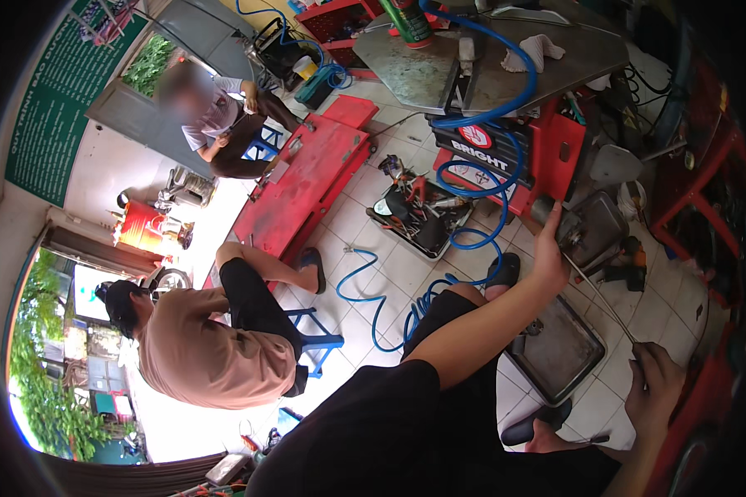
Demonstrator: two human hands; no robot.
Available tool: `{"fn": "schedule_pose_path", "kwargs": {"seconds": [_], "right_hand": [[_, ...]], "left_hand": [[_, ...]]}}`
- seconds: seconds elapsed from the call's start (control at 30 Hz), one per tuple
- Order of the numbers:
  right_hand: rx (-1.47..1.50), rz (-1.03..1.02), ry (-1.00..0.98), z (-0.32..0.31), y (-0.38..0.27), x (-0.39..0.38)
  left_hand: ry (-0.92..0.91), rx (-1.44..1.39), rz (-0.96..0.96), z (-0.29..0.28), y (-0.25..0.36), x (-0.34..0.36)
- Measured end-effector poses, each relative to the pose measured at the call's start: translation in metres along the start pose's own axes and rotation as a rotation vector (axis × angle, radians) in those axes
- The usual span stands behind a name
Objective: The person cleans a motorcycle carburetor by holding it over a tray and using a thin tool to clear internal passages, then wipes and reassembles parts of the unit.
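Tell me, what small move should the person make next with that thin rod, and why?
Probably steady the rod and guide it at the metal part. The left hand grips the grey metal part above the metal tray. The right hand holds the lower end of the thin rod, whose upper end meets the part.

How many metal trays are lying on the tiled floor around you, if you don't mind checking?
2: a tool-filled tray by the red lift, and a nearly bare tray beneath the left hand. Others may be hidden behind the machine.
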State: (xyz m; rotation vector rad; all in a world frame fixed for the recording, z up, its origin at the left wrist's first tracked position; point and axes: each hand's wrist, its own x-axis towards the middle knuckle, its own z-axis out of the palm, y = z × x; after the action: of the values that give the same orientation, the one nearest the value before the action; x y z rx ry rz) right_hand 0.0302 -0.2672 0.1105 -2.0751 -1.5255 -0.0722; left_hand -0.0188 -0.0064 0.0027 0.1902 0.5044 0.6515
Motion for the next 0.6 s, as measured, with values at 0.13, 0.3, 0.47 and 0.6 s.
{"fn": "schedule_pose_path", "kwargs": {"seconds": [0.13,0.3,0.47,0.6], "right_hand": [[0.241,0.192,0.014,0.0,-0.004,0.002],[0.306,0.366,0.036,0.004,0.001,-0.003],[0.112,0.047,-0.014,-0.007,0.016,0.003],[0.086,0.138,0.131,-0.023,0.026,-0.005]], "left_hand": [[0.035,0.02,0.017,-0.001,-0.004,0.005],[0.022,0.028,-0.011,-0.004,-0.005,0.005],[-0.022,-0.115,-0.088,-0.017,0.004,0.008],[0.026,-0.114,-0.117,-0.004,0.0,0.018]]}}
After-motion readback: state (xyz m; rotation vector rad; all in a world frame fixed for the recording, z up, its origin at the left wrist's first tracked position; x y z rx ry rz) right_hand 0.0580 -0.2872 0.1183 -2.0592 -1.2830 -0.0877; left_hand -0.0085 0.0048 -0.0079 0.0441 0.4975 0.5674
